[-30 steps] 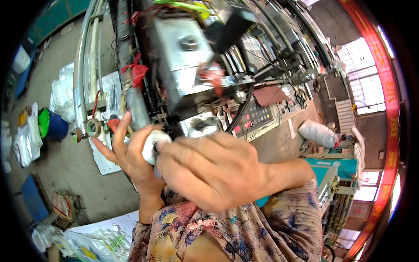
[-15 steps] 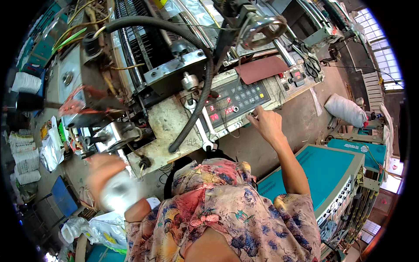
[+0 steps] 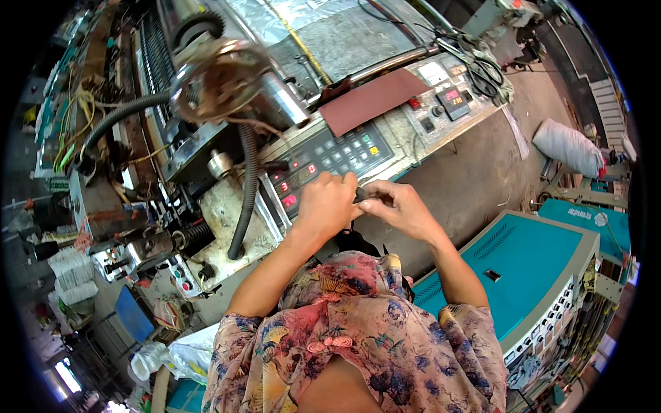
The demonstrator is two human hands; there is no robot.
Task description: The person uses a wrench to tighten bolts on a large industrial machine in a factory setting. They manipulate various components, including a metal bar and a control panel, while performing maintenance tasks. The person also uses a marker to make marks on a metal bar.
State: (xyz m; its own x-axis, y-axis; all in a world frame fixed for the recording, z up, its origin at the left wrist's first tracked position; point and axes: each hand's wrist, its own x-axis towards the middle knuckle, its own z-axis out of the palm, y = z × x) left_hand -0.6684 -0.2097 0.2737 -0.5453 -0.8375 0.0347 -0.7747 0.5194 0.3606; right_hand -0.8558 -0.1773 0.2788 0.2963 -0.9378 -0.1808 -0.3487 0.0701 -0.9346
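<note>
My left hand (image 3: 326,202) is closed, its fingers curled at the near edge of the control panel (image 3: 352,153), covering part of its display. My right hand (image 3: 401,212) meets it from the right, thumb and forefinger pinched together. Between the two hands shows a bit of a small dark thing (image 3: 360,195); the fingers hide most of it, so its kind cannot be made out. Left of the hands, a metal wrench (image 3: 273,215) lies partly in view on the worn machine ledge (image 3: 219,215).
A ribbed black hose (image 3: 248,189) loops down onto the ledge, below a metal handwheel (image 3: 220,81). A brown sheet (image 3: 372,101) lies over the panel's far side, with scissors (image 3: 486,71) farther right. A teal cabinet (image 3: 518,265) stands close by my right arm.
My left hand has come from the lower left, where it was blurred beside something white, over to my right hand at the panel. The view has shifted to the right.
</note>
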